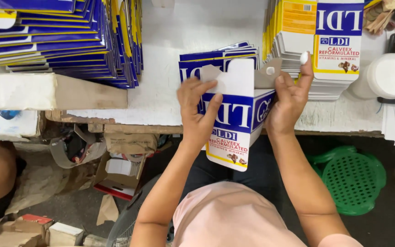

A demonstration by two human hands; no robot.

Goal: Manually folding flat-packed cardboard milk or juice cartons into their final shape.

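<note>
Bench (170, 59) carries flat carton stacks (60, 36) at the back edge. One carton (236, 123), already opened into a box, sits over the front edge, top flaps not yet tucked. Left hand (200, 107) grips its front; right hand (289, 98) grips the side, fingers on a flap.

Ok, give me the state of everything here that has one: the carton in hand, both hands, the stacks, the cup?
carton in hand: erected, top flaps open, held over the table edge
left hand: gripping the carton's front
right hand: gripping the carton's side, fingers on a flap
small pile of flat cartons: folded flat behind it
left stacks: flat, fanned
right stack: flat, neat
white cup: lidded, stick in it
green basket: on floor
</note>
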